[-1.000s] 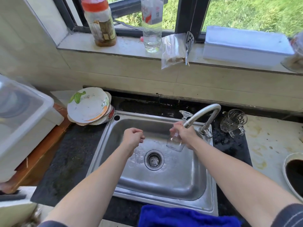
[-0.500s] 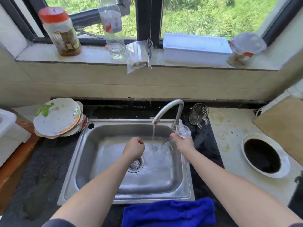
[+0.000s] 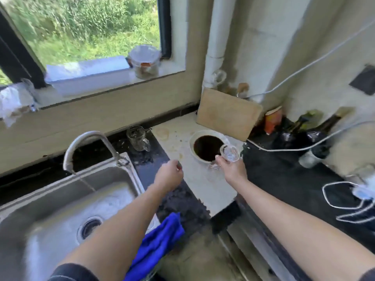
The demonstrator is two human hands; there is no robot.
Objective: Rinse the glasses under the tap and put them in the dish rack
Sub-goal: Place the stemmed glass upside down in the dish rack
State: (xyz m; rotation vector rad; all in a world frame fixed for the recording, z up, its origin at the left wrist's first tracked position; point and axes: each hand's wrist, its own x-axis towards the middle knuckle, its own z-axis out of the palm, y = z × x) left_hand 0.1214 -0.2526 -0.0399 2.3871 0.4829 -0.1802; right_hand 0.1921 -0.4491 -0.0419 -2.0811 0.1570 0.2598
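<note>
Right hand (image 3: 231, 169) grips the clear drinking glass (image 3: 229, 154) at its fingertips, long axis tilted, mouth up and away, beside the white bowl of dark liquid (image 3: 191, 144). Left hand (image 3: 169, 176) is curled and empty over the counter (image 3: 203, 185).

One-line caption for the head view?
Right hand holds a glass by the dark-filled bowl; left hand curled, empty; tap runs into the sink.

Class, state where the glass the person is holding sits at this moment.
Head view, right of the sink: the glass is gripped in the right hand, at the near-right rim of the white bowl on the pale counter.
</note>
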